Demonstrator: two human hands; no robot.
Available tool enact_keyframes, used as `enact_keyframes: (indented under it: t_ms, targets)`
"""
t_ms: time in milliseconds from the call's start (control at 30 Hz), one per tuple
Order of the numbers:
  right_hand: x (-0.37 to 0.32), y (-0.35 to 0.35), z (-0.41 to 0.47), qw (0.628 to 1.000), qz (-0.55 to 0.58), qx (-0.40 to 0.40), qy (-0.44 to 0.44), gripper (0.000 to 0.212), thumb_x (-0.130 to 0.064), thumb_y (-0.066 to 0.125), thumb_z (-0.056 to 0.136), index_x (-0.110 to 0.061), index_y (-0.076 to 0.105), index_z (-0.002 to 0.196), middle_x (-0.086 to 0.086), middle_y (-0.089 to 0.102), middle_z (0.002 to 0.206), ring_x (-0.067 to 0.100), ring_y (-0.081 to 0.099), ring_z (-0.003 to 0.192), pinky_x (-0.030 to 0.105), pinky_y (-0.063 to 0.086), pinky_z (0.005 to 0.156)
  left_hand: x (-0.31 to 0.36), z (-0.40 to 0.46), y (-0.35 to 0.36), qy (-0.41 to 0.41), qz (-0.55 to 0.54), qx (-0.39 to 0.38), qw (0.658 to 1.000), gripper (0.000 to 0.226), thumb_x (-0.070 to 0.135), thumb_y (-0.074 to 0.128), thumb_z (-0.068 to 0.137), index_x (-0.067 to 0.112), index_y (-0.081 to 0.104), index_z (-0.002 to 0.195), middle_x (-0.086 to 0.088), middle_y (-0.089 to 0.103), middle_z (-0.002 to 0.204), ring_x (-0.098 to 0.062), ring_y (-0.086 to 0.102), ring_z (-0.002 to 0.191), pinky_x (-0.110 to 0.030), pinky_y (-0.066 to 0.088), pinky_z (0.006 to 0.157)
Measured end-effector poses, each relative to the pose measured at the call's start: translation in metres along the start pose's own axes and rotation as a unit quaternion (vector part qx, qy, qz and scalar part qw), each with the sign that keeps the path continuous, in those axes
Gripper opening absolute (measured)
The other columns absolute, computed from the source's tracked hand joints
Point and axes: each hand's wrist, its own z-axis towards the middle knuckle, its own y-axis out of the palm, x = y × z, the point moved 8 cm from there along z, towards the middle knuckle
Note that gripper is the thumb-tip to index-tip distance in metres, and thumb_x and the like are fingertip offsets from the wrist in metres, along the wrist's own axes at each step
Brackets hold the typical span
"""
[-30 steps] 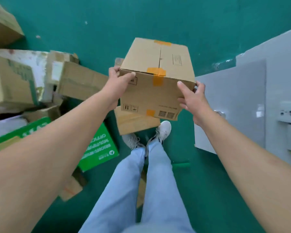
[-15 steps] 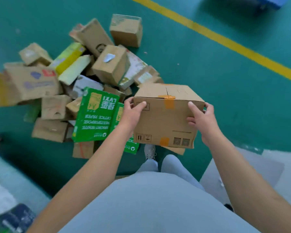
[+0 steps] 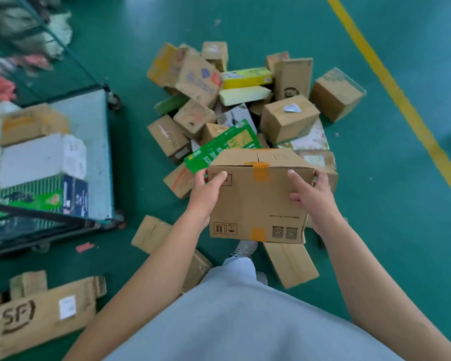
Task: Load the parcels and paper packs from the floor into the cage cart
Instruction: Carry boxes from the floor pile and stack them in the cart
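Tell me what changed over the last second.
The view swung left: the cage cart has come into sight, and the floor pile now lies ahead. The grip stayed as it was: left hand and right hand still hold the taped cardboard box by its sides.

We note a green painted floor (image 3: 362, 230), glossy under even overhead light. A yellow line (image 3: 396, 92) runs diagonally across its upper right. We find a small pink scrap (image 3: 84, 247) lying at lower left.
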Motion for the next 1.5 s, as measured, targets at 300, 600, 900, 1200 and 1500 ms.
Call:
enact_keyframes:
  t_ms: [300,600,900,1200,1500]
  targets:
    - [-0.054,0.079,-0.029,0.990,-0.093,-0.084,-0.072,0.080,-0.065,0.067,0.087,-0.030,0.035,0.151,0.002,0.051,0.141,0.012,0.073,0.084,0.038,0.059,0.078,0.016,-0.024,-0.097,0.049,-0.022,0.126,0.991,0.047,0.052,0.061,0.096,0.032,0.047,0.136,0.002,0.047,0.130,-0.016,0.056,0.110,-0.038,0.048,0.079]
    - [-0.103,0.216,-0.036,0.967,-0.134,-0.186,-0.111,0.086,-0.066,0.070,0.085,-0.029,0.033,0.153,0.001,0.051,0.141,0.013,0.074,0.088,0.044,0.059,0.086,0.004,-0.009,-0.209,0.026,-0.111,0.212,0.971,0.039,0.053,0.060,0.096,0.038,0.043,0.128,0.007,0.062,0.116,-0.018,0.062,0.104,-0.050,0.054,0.094]
    - [-0.166,0.423,0.006,0.932,-0.224,-0.249,-0.141,0.109,-0.077,0.069,0.069,-0.027,0.028,0.157,0.003,0.043,0.146,0.015,0.074,0.090,0.049,0.059,0.093,0.000,0.103,-0.346,-0.025,-0.227,0.275,0.934,0.039,0.051,0.062,0.097,0.031,0.042,0.124,0.003,0.061,0.116,-0.020,0.063,0.102,-0.048,0.057,0.088]
    - [-0.266,0.630,0.022,0.903,-0.252,-0.303,-0.172,0.109,-0.087,0.065,0.061,-0.036,0.032,0.152,-0.003,0.048,0.144,0.026,0.064,0.116,0.052,0.056,0.097,0.053,0.178,-0.503,-0.029,-0.276,0.344,0.897,0.039,0.046,0.063,0.098,0.027,0.041,0.124,0.001,0.058,0.122,-0.016,0.058,0.101,-0.034,0.046,0.073]
    - [-0.350,0.756,-0.008,0.861,-0.241,-0.369,-0.255,0.111,-0.085,0.065,0.065,-0.035,0.026,0.157,-0.004,0.045,0.148,0.024,0.062,0.122,0.051,0.053,0.103,0.101,0.194,-0.598,0.007,-0.331,0.410,0.850,0.043,0.045,0.062,0.100,0.024,0.037,0.129,-0.005,0.058,0.122,-0.015,0.059,0.096,-0.029,0.043,0.064]
